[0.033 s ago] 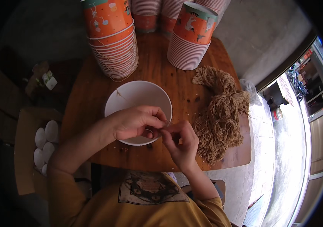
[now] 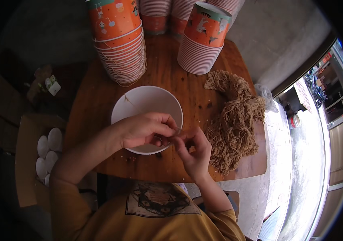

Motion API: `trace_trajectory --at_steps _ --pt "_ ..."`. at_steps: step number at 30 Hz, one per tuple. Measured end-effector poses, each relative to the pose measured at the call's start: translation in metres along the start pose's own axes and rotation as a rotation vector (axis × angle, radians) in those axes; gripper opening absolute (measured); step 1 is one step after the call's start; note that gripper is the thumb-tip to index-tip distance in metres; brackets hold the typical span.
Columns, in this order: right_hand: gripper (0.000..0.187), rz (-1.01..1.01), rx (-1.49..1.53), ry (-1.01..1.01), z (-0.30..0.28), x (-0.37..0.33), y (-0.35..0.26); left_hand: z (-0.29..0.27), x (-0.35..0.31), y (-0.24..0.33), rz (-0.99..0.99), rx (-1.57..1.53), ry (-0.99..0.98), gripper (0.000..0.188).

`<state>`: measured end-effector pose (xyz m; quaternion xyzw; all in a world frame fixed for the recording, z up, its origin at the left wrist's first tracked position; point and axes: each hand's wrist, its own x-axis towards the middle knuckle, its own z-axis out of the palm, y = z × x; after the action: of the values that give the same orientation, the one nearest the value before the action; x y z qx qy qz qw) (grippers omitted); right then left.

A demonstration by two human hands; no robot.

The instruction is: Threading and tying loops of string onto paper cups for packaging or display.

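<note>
A white paper bucket [image 2: 149, 96] stands in front of me with its mouth up. A short tan string [image 2: 128, 99] shows on its inner far wall. Over the bucket's near right rim, my left hand [image 2: 149, 129] and my right hand [image 2: 193, 150] meet fingertip to fingertip. Both are closed in a pinch. Something small and thin seems to lie between the fingers, too fine to name. To the right of my right hand lies a loose heap of tan strings [image 2: 235, 128].
Orange printed buckets stand nested upside down in a left stack [image 2: 117, 28] and a right stack [image 2: 205, 36], with more behind. Stray strings drape the left stack. A cardboard box [image 2: 27, 160] holding white cups [image 2: 55, 138] sits left of the wooden table [image 2: 167, 170].
My right thumb and fingers have shifted very slightly at the pinch. Everything else looks the same.
</note>
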<state>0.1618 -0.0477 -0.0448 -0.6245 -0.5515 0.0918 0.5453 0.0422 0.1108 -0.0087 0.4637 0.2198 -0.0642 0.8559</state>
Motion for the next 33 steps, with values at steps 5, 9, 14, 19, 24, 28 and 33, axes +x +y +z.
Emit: trace_trajectory --at_steps 5,9,14,19,24,28,33 --pt "0.011 0.403 0.595 -0.04 -0.002 0.003 0.015 -0.007 0.002 -0.005 0.054 0.13 -0.074 0.015" --pt "0.01 0.451 0.672 -0.045 -0.008 0.006 0.02 0.001 0.003 -0.01 0.176 0.406 -0.09 0.017" --pt "0.01 0.424 0.617 -0.051 -0.009 0.005 0.023 0.005 0.003 -0.01 0.165 0.459 -0.057 0.016" --pt "0.01 0.414 0.626 -0.047 -0.011 0.008 0.016 0.015 0.005 -0.017 0.441 0.672 0.076 0.017" --pt "0.01 0.496 0.677 -0.045 -0.013 0.006 0.019 0.016 0.004 -0.016 0.35 0.473 0.083 0.012" --pt "0.01 0.411 0.653 0.006 -0.007 -0.002 0.017 0.012 0.006 -0.011 0.148 0.153 0.073 0.01" --pt "0.011 0.134 0.274 0.045 -0.002 -0.003 0.005 0.011 0.007 -0.011 0.101 -0.041 0.082 0.008"
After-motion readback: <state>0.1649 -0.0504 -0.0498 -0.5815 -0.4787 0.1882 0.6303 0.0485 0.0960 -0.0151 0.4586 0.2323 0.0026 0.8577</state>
